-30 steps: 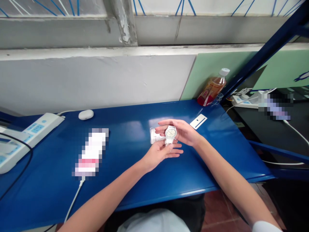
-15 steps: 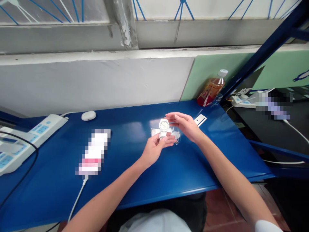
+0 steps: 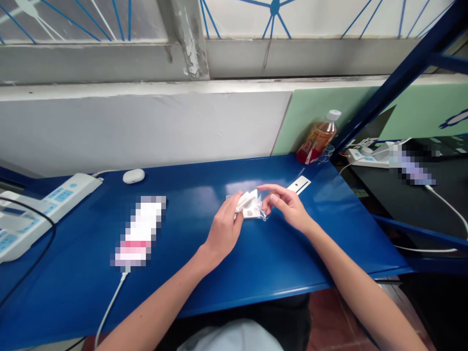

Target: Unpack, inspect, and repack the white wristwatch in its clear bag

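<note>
My left hand (image 3: 224,225) is closed on a white wristwatch (image 3: 248,201), which is turned so that its dial no longer faces me. Just right of the watch is my right hand (image 3: 287,207), its index finger stretched toward the strap and the other fingers curled. I cannot tell whether that fingertip touches the strap. Under the watch, on the blue table, lies a small clear plastic bag (image 3: 263,214) with a pale card (image 3: 251,213) by it, both partly hidden by the watch and my hands.
A white card with a dark stripe (image 3: 300,185) lies beyond my right hand. A drink bottle (image 3: 317,139) stands at the back right. To the left are a white earbud case (image 3: 133,176), a blurred phone (image 3: 141,229) on a cable, and a power strip (image 3: 51,209).
My left hand has rotated the watch, so its dial has gone from view. My right hand has moved slightly down and curled its fingers, leaving the index finger extended.
</note>
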### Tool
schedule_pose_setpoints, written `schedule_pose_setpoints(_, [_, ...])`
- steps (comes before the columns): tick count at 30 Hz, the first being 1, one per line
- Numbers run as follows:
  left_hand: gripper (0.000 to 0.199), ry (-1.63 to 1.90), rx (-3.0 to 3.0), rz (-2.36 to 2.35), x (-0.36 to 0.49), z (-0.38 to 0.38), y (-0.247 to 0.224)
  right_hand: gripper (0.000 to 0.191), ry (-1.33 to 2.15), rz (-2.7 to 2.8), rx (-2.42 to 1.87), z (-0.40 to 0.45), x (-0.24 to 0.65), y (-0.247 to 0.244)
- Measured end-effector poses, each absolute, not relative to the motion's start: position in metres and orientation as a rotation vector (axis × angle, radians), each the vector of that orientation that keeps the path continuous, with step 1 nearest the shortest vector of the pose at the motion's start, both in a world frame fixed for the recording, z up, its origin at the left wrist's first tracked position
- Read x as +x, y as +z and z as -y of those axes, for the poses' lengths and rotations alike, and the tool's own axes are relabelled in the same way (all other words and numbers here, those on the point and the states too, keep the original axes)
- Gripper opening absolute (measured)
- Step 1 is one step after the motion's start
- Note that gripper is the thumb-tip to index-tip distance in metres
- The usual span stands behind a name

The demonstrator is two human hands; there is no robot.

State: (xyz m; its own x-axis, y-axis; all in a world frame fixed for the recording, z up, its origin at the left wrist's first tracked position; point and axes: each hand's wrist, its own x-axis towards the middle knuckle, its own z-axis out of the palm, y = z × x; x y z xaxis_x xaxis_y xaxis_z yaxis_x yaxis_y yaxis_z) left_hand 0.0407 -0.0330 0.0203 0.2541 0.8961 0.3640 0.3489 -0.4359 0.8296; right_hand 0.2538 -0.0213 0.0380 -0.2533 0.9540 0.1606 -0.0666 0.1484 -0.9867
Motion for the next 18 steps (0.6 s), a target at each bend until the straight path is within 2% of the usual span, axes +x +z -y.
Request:
schedule_pose_setpoints(3, [0.041,1.112,2.089,-1.101,0.044,0.034,0.018,0.034,1.165,1.478,-0.992,0.029,0.248,0.036])
schedule_pose_setpoints(8, [0.041,1.037,2.160,-1.048,0.047,0.035,0.015,0.018,0.905,1.540,-1.175,0.034,0.244,0.033])
schedule_pose_setpoints(13, [0.044,1.023,2.179,-0.999,0.046,0.033,0.012,0.016,0.905,1.576,-1.194,0.034,0.242,0.031])
schedule_pose_setpoints(18, [0.056,0.944,2.215,-1.034,0.043,0.025,0.009,0.012,0.870,1.531,-1.230,0.028,0.253,0.029])
